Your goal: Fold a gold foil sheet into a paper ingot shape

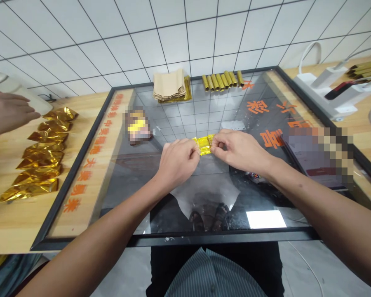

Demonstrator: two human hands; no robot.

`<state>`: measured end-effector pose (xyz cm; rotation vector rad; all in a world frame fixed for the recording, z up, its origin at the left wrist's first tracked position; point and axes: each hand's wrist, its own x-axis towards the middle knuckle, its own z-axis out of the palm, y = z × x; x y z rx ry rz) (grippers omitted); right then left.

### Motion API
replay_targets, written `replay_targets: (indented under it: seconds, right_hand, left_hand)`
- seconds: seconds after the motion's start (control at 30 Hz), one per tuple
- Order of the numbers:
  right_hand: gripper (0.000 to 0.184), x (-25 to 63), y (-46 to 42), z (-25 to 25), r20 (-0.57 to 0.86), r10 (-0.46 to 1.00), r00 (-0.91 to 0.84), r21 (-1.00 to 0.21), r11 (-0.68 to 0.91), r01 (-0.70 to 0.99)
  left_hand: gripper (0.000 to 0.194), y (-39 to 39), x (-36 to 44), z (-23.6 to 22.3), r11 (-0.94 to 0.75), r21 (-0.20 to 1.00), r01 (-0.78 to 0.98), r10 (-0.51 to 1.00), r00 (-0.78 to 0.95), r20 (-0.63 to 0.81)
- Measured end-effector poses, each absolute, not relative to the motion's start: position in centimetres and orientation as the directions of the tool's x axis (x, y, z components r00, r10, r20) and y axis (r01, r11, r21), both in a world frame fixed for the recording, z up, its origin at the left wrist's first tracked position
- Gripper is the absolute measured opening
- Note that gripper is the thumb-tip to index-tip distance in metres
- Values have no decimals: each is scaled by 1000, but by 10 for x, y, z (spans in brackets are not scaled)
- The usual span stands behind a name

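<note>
Yellow foil (205,145) sits mid-frame over the glass top (179,123). Left hand (177,163) pinches its left end, right hand (239,146) its right. Foil looks creased, part-worked; amount left: can't tell. Gold tubes (218,82) lined up top centre look finished, beside paper stack (169,84). Foil pieces (43,154) lie in a column, left of frame.

Framed glass top (126,169), landmark. On its far edge: paper stack (169,84); tube row (221,81), right of stack. On its middle: foil piece (205,145). On its right part: phone (309,153). Left of it: foil packets (43,152), in line. Right of it: power strip (318,97). Behind it: tiled wall (200,39).
</note>
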<state>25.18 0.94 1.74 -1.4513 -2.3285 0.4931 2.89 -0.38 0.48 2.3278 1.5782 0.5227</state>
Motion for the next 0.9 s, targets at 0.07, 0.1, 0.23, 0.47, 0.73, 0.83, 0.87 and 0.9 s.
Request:
replay_targets:
  seconds: [0.07, 0.1, 0.23, 0.47, 0.73, 0.83, 0.87, 0.9]
  right_hand:
    - [12, 251, 9, 17, 115, 905, -410, -462, 414, 785]
    - [12, 251, 8, 16, 118, 906, -407, -459, 413, 786]
    - [11, 250, 7, 15, 129, 908, -399, -455, 412, 790]
    - [10, 250, 7, 15, 129, 907, -401, -454, 414, 789]
    - [9, 249, 7, 16, 124, 914, -386, -457, 398, 796]
    - [9, 250, 8, 16, 121, 914, -388, -455, 398, 797]
    - [9, 250, 8, 16, 119, 913, -391, -455, 400, 796]
    - [9, 250, 8, 16, 116, 912, -394, -457, 401, 794]
  left_hand:
    - [18, -4, 30, 4, -364, 411, 836, 931, 333, 147]
    - [17, -4, 30, 4, -362, 407, 839, 932, 330, 149]
    - [18, -4, 31, 4, -359, 399, 844, 933, 324, 155]
    - [16, -3, 30, 4, -371, 378, 848, 929, 340, 148]
    - [15, -4, 30, 4, -379, 396, 836, 925, 349, 149]
    - [11, -5, 28, 6, -365, 429, 826, 930, 339, 139]
    - [10, -5, 27, 6, -359, 440, 823, 933, 334, 137]
    - [10, -6, 26, 6, -358, 450, 819, 933, 332, 138]
